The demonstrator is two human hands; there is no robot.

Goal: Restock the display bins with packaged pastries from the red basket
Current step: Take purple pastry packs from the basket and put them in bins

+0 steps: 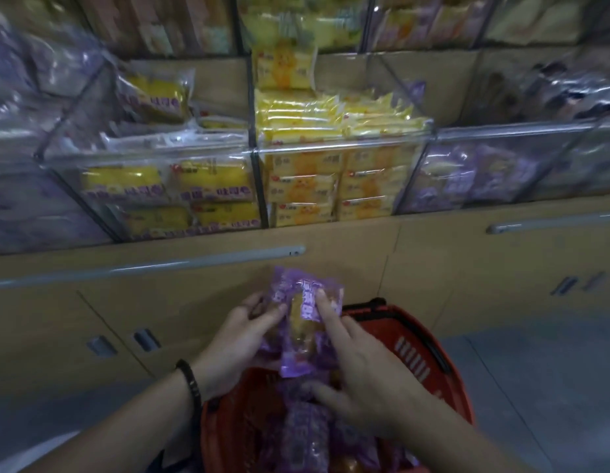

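Left hand, fingers curled round a bunch of purple pastry packets, and right hand, straight fingers pressing their front, above the red basket: light, soft, slippery-wrapped, probably crushable, best gripped by the sealed ends.

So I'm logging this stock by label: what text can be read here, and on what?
"吐司", probably: purple print on the left bin's yellow packs; the rest is blurred.
Purple pack: white characters, too blurred to read.
Centre bin's yellow packs: red logo, unreadable.
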